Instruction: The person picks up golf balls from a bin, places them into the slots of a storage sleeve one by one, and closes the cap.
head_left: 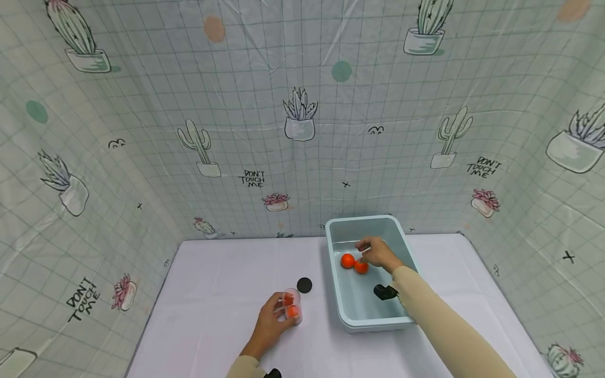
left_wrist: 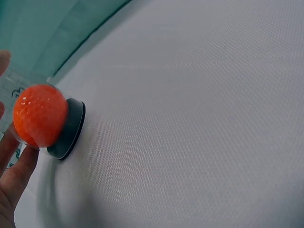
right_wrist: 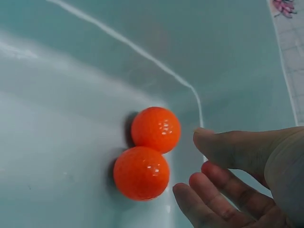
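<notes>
My left hand (head_left: 271, 323) grips a clear tube (head_left: 299, 303) that stands on the table, thumb on one side and fingers on the other. Inside it show two orange balls (head_left: 293, 312); in the left wrist view a dimpled, golf-like ball (left_wrist: 40, 115) sits just above the tube's dark base (left_wrist: 69, 130). Over the light blue bin (head_left: 347, 315), my right hand (head_left: 376, 253) reaches down with nothing between its spread fingers. Two loose orange balls (right_wrist: 156, 129) lie touching on the bin floor, just beside the fingertips (right_wrist: 182, 191).
A round black lid (head_left: 304, 285) lies on the white table (head_left: 212, 294), between the tube and the bin. The bin's raised walls surround the right hand. Behind the table hangs a cactus-print cloth (head_left: 255, 105), which also closes off both sides.
</notes>
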`<move>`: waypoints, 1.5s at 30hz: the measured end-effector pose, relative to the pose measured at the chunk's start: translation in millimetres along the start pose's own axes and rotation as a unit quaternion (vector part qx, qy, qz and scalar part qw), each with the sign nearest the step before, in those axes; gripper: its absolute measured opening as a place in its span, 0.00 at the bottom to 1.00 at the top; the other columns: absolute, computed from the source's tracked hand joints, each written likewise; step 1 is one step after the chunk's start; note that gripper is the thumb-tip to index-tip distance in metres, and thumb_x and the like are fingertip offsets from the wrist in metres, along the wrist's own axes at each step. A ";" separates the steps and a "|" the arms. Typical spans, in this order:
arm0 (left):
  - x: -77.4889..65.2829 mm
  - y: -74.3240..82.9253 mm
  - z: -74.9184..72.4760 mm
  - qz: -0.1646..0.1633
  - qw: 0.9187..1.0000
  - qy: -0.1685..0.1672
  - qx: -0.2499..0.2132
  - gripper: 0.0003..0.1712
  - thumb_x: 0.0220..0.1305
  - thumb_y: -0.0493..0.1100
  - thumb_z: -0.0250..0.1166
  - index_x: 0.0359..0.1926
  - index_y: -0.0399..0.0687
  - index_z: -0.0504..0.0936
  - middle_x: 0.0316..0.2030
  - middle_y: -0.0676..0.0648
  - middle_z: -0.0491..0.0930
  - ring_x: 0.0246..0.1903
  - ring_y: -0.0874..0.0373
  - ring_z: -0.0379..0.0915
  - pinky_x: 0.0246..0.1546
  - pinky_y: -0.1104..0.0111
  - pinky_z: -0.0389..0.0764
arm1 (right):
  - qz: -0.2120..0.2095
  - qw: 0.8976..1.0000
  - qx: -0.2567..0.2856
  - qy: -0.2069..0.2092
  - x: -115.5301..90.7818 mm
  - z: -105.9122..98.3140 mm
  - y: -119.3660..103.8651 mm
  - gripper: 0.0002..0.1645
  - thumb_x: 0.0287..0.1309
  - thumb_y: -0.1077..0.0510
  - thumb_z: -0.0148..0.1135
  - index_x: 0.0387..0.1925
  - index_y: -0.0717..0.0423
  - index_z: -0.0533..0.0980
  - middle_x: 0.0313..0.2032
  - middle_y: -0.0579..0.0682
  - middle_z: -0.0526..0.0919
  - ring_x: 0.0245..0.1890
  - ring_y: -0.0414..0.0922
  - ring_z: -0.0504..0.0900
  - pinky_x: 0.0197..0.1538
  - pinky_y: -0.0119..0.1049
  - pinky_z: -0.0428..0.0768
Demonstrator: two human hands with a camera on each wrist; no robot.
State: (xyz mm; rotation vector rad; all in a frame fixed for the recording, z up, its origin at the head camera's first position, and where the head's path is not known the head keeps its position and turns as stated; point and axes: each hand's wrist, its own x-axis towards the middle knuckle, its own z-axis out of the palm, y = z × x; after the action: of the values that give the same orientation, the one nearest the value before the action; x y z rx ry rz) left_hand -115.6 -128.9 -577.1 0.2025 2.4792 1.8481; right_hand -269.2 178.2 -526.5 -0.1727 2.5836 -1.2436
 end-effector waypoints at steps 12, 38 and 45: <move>6.8 -26.0 3.2 -0.006 1.000 0.002 0.016 0.30 0.44 0.35 0.74 0.49 0.45 0.72 0.51 0.43 0.71 0.52 0.46 0.70 0.51 0.66 0.76 | 0.041 0.997 -0.070 -0.009 8.5 5.6 15.9 0.22 0.38 0.73 0.68 0.41 0.66 0.77 0.40 0.60 0.78 0.40 0.53 0.76 0.45 0.46 0.79; 0.5 5.4 -0.6 0.017 1.000 -0.005 0.007 0.27 0.44 0.28 0.71 0.47 0.34 0.70 0.49 0.34 0.71 0.49 0.39 0.70 0.50 0.57 0.75 | 0.077 0.992 -0.092 -0.044 9.3 7.9 18.2 0.18 0.37 0.68 0.73 0.34 0.65 0.77 0.30 0.53 0.76 0.26 0.46 0.75 0.29 0.34 0.79; 5.0 -26.5 0.8 0.004 1.000 0.006 0.005 0.30 0.43 0.33 0.74 0.49 0.41 0.71 0.50 0.40 0.72 0.50 0.43 0.70 0.50 0.62 0.76 | 0.026 0.996 -0.076 -0.025 1.5 -9.6 -5.4 0.19 0.38 0.69 0.71 0.37 0.68 0.76 0.32 0.56 0.77 0.26 0.46 0.76 0.28 0.34 0.80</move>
State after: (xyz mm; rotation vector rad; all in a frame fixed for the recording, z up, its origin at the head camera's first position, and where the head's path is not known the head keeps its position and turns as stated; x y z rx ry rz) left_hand -122.5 -134.9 -602.4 0.2034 2.5000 1.8441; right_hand -273.5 181.7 -516.9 -0.1625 2.6213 -1.0123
